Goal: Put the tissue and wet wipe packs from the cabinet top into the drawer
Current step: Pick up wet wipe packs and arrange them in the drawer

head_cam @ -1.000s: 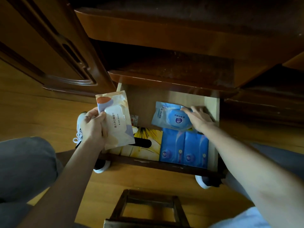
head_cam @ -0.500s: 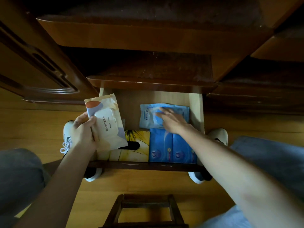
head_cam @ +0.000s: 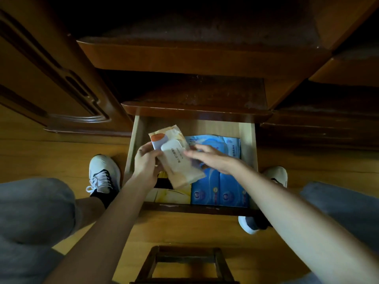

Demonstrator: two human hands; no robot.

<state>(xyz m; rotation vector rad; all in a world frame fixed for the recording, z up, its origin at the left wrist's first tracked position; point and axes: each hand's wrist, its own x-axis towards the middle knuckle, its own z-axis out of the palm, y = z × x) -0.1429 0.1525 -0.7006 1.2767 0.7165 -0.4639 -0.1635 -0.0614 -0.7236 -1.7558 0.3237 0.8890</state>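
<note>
The drawer [head_cam: 250,140] of the dark wooden cabinet [head_cam: 196,58] stands pulled out below me. My left hand [head_cam: 146,163] grips a cream and orange wet wipe pack [head_cam: 178,158] with a white flip lid, tilted above the drawer's left half. My right hand [head_cam: 213,158] hovers with spread fingers beside that pack's right edge; whether it touches the pack is unclear. Under it a light blue wet wipe pack [head_cam: 225,145] lies at the drawer's back right. Blue tissue packs [head_cam: 219,189] fill the front right, a yellow pack [head_cam: 174,194] the front left.
My knees in grey trousers and white shoes [head_cam: 103,173] flank the drawer on a wooden floor. A small dark wooden stool [head_cam: 184,263] stands in front of the drawer. A cabinet door [head_cam: 51,78] hangs open at the left.
My left hand has carried the cream pack rightward, over the drawer. My right hand has lifted off the light blue pack and moved toward the cream pack.
</note>
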